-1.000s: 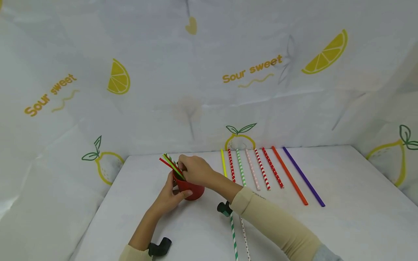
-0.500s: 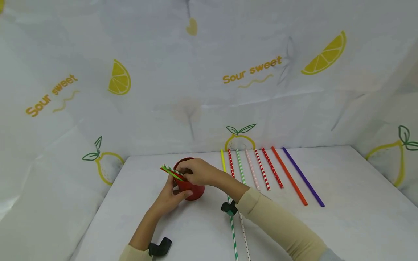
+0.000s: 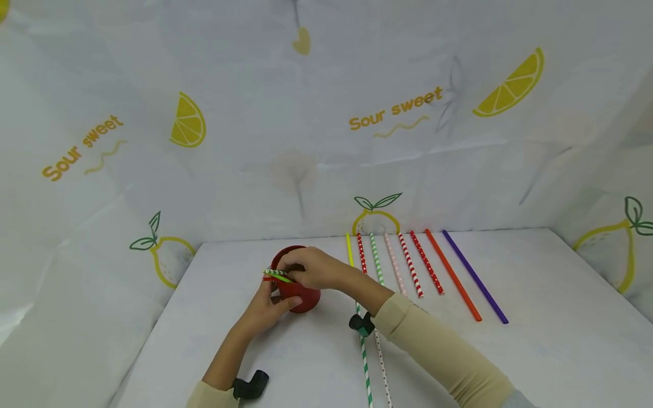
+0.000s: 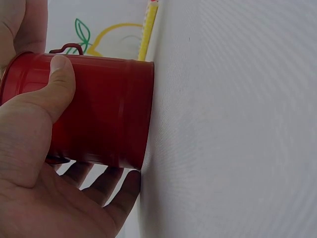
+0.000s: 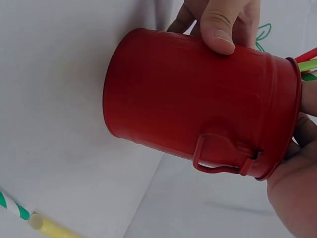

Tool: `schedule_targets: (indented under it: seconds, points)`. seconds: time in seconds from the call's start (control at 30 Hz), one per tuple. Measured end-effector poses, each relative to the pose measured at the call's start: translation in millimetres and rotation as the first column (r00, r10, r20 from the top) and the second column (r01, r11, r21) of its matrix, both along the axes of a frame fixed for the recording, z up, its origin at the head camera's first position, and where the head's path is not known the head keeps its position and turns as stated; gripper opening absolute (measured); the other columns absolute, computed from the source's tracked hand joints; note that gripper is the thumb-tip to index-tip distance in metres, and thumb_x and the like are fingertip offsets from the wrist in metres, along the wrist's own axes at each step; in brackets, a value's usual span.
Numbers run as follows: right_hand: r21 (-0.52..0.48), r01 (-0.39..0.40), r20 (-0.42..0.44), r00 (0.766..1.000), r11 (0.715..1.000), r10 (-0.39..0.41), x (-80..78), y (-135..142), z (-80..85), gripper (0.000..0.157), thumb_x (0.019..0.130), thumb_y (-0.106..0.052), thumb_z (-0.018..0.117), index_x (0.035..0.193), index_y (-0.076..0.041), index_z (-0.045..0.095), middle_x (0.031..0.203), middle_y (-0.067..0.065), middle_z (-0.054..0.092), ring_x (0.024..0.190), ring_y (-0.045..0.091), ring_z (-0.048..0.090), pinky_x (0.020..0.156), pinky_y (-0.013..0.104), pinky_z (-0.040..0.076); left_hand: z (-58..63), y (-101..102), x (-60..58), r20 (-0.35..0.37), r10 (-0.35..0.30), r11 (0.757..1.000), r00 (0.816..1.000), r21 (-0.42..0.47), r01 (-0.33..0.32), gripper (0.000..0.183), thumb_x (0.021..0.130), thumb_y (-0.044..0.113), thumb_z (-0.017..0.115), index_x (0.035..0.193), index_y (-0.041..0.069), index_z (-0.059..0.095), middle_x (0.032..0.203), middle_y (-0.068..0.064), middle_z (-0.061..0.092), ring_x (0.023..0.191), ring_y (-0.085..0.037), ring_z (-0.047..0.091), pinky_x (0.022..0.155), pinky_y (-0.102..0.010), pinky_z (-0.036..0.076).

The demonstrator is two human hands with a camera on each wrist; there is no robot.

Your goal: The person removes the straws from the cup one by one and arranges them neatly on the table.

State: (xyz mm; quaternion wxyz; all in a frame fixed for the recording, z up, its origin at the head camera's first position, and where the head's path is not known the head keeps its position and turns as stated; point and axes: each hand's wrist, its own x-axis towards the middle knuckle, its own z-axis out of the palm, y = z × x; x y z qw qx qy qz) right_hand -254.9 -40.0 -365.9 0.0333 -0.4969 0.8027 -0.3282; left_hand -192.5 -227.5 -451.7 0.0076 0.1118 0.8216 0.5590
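Note:
A small red metal bucket with little side handles stands on the white table. My left hand grips it from the left, thumb on its near wall. At the mouth, my right hand has curled fingers partly inside, pinching a few straws. Their ends poke out over the left rim: a light green straw, a green-and-white striped straw and a red straw. The bucket wall and my fingers hide the lower parts of these straws.
Right of the bucket lies a row of straws, from a yellow straw to an orange straw and a purple straw. Nearer lie a green-striped straw and a dotted white straw, partly under my right forearm.
The straws in the bucket have tilted down and less of them shows above the rim. My right hand has shifted slightly right and down; the left hand keeps its hold.

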Motion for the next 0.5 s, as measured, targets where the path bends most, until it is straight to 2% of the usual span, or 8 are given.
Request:
schedule_targets:
  seconds: [0.13,0.37,0.5]
  points:
    - [-0.03,-0.016,-0.007,1.0,0.999,0.016,-0.4,1.6,0.0,0.017,0.094,0.002,0.065,0.101,-0.012,0.073,0.094,-0.007,0.068,0.088,0.009,0.058,0.081,0.022,0.051,-0.4,-0.5,-1.0,-0.005,0.0,1.0,1.0,-0.001,0.0,0.077,0.089,0.025,0.079,0.149,0.019,0.031,0.146,0.0,0.045,0.136,-0.026,0.042,0.106,-0.049,0.044]
    - [-0.054,-0.006,-0.025,1.0,0.999,0.004,0.7,2.4,-0.5,0.017,0.093,0.003,0.066,0.104,-0.009,0.072,0.098,-0.003,0.069,0.089,0.01,0.06,0.08,0.021,0.052,-1.8,-0.7,-1.3,-0.041,-0.014,1.0,0.999,0.011,0.015,0.08,0.09,0.023,0.077,0.152,0.016,0.027,0.149,-0.006,0.043,0.137,-0.033,0.041,0.105,-0.054,0.044]
    - [-0.087,-0.013,-0.023,1.0,0.996,0.011,2.4,3.2,-1.0,0.017,0.093,0.004,0.065,0.104,-0.007,0.071,0.099,-0.001,0.068,0.09,0.011,0.06,0.082,0.021,0.052,-2.4,-1.1,-1.2,-0.025,-0.003,1.0,1.0,0.005,0.003,0.082,0.09,0.024,0.078,0.153,0.022,0.025,0.151,-0.002,0.041,0.138,-0.03,0.041,0.106,-0.053,0.043]
